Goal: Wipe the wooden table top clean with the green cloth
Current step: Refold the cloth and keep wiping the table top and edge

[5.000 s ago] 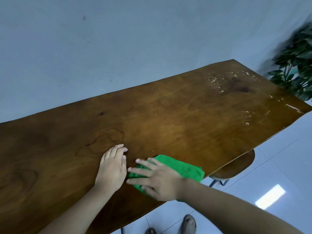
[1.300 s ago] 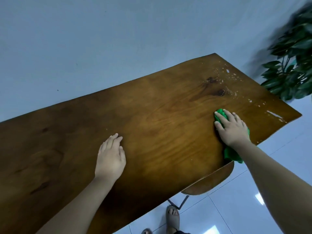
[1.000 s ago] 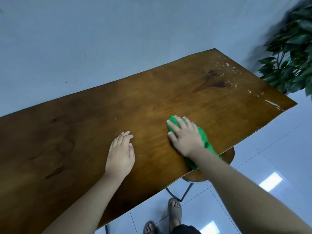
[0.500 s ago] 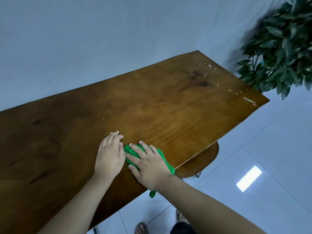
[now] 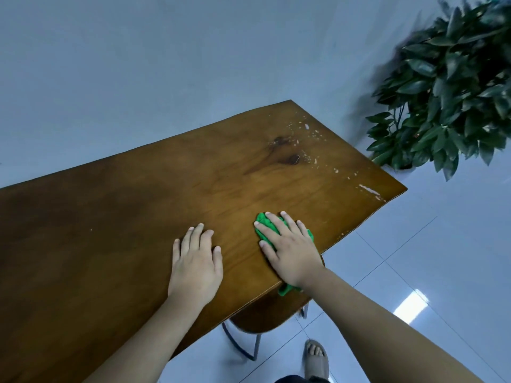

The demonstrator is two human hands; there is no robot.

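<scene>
Across the whole upper part of the view, a pale blue wall [image 5: 138, 64] is filling the background. Below it the wooden counter [image 5: 138, 217] is stretching from 8 o'clock toward 2 o'clock, its far right corner lying near a leafy plant [image 5: 448, 92] that is standing on the glossy tiled floor [image 5: 414, 258] at 2 o'clock.

The left hand [image 5: 196, 264] is lying palm down on the bare wood just left of centre, its grip released and its fingers pointing toward 12 o'clock. The right hand [image 5: 290, 250] is lying beside it at 3 o'clock, apart from it and close to the near edge. Its grip is also released: the straight, spread fingers are pressing flat on the green cloth [image 5: 264, 234].

A round wooden stool [image 5: 262, 313] is sitting under the near edge.

The cloth is bunched beneath the right palm, its long axis running from 11 o'clock to 5 o'clock; the far end is peeking out past the fingertips, and the near end is hanging over the edge.

A sandalled foot [image 5: 315, 357] is showing at 6 o'clock.

A dark knot [image 5: 290, 158] and white specks [image 5: 307, 127] are marking the wood toward the far right corner.
</scene>
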